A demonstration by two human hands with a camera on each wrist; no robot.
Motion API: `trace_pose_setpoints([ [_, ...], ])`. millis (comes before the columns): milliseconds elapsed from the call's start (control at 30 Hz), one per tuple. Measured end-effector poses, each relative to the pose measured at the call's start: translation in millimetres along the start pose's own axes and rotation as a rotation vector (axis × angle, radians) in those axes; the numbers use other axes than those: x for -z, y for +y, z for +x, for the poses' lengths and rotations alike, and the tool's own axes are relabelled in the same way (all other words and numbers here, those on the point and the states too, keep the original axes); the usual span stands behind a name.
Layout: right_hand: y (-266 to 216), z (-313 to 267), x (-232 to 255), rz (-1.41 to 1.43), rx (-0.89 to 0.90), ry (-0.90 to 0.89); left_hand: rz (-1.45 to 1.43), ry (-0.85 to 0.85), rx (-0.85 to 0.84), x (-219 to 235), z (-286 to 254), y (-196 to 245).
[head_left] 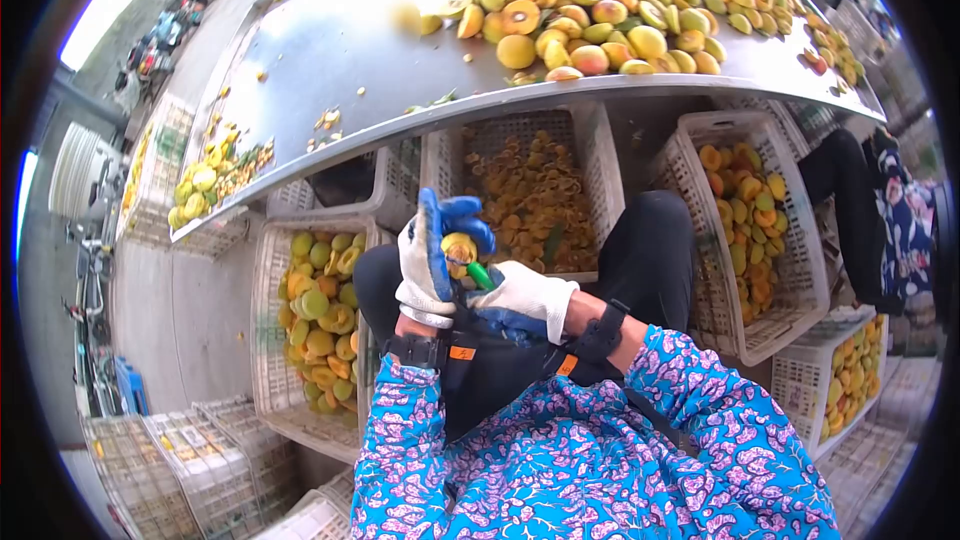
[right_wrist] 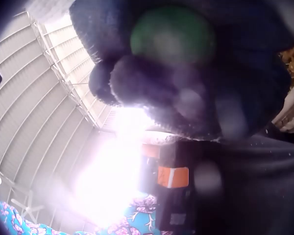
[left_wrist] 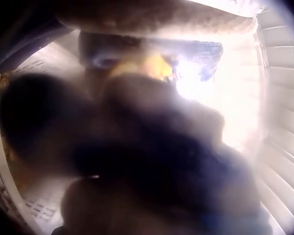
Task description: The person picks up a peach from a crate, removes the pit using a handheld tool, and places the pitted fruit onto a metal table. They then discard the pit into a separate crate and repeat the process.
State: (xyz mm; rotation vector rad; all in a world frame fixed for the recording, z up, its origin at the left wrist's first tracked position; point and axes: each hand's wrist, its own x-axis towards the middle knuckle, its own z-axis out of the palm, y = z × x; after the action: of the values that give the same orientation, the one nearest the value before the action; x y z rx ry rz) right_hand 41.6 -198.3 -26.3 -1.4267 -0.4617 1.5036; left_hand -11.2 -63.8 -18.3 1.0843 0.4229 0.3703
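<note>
In the head view a yellow fruit [head_left: 460, 251] is held in the fingers of the left hand [head_left: 430, 250], which wears a white and blue glove. The right hand [head_left: 520, 302], gloved alike, grips a green-handled tool [head_left: 481, 276] whose tip end is at the fruit; the tip itself is hidden. Part of the fruit [left_wrist: 158, 66] shows bright yellow in the left wrist view, behind dark, blurred shapes. From the right wrist, the round green handle end [right_wrist: 172, 35] sits inside the curled fingers of the dark blue glove [right_wrist: 186, 83].
A metal table [head_left: 350, 50] bears a heap of whole and halved fruit [head_left: 610, 15]. Beneath its edge stands a crate [head_left: 607, 175] of fruit pieces. Fruit-filled crates stand at left [head_left: 270, 340] and right [head_left: 800, 270] of the knees. Another person's leg [head_left: 845, 210] is at far right.
</note>
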Motion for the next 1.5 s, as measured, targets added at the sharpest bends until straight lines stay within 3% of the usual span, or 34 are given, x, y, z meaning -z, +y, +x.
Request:
trace_pose_setpoints([
  [33,3,8,2,-0.023,-0.011,-0.021,-0.119,0.055,0.009,3,1,-2],
  [67,4,19,0,-0.189,0.105,0.029,-0.225,0.088,-0.029,6,2,-2],
  [200,3,29,-9,-0.336,0.304,0.071,-0.197,0.214,-0.046,3,-11,10],
  [300,3,22,-20,-0.467,0.382,0.185,0.048,0.108,-0.183,16,-12,6],
  [333,3,19,-20,-0.430,0.317,0.170,0.142,0.100,-0.248,17,-11,5],
  [433,1,12,-15,-0.100,0.080,-0.030,-0.023,0.022,-0.066,24,-10,3],
  [500,7,5,-8,0.163,0.042,-0.144,0.057,-0.038,-0.071,19,-14,10],
  [533,4,1,-6,0.276,-0.055,-0.162,-0.021,0.043,0.084,14,-18,20],
  [567,-10,-4,-4,0.494,-0.204,-0.234,-0.093,0.072,0.088,14,-19,20],
  [600,-3,4,-2,0.637,-0.239,-0.310,-0.052,0.079,0.108,15,-20,22],
  [633,-6,8,-7,0.473,-0.224,-0.186,-0.132,0.122,0.157,18,-18,17],
  [667,-12,8,-2,0.449,-0.246,-0.257,-0.104,0.130,0.157,22,-14,12],
  [767,-16,13,7,0.231,-0.294,-0.253,-0.043,0.130,0.176,27,-10,-3],
  [833,-17,14,17,0.477,-0.445,-0.453,-0.007,0.177,0.207,25,-14,-4],
  [867,-22,15,12,0.354,-0.459,-0.431,-0.008,0.196,0.200,27,-17,-4],
  [900,-9,23,20,0.485,-0.491,-0.592,-0.008,0.215,0.198,28,-19,-4],
  [967,4,33,30,0.496,-0.558,-0.591,-0.066,0.247,0.218,30,-22,-4],
  [1067,11,59,50,0.575,-0.733,-0.626,-0.266,0.322,-0.005,27,-25,-14],
  [1100,-16,39,33,0.196,-0.551,-0.583,-0.271,0.366,-0.088,25,-30,-12],
  [1167,-21,37,23,0.089,-0.557,-0.596,-0.269,0.413,-0.133,26,-45,-5],
  [1267,3,51,29,0.290,-0.656,-0.841,-0.133,0.454,-0.115,15,-70,20],
  [1400,-6,10,-32,-0.398,-0.091,-0.289,0.220,0.415,-0.012,3,-110,73],
  [1500,-8,17,-42,0.261,-0.452,-1.041,0.354,0.406,0.017,11,-137,90],
])
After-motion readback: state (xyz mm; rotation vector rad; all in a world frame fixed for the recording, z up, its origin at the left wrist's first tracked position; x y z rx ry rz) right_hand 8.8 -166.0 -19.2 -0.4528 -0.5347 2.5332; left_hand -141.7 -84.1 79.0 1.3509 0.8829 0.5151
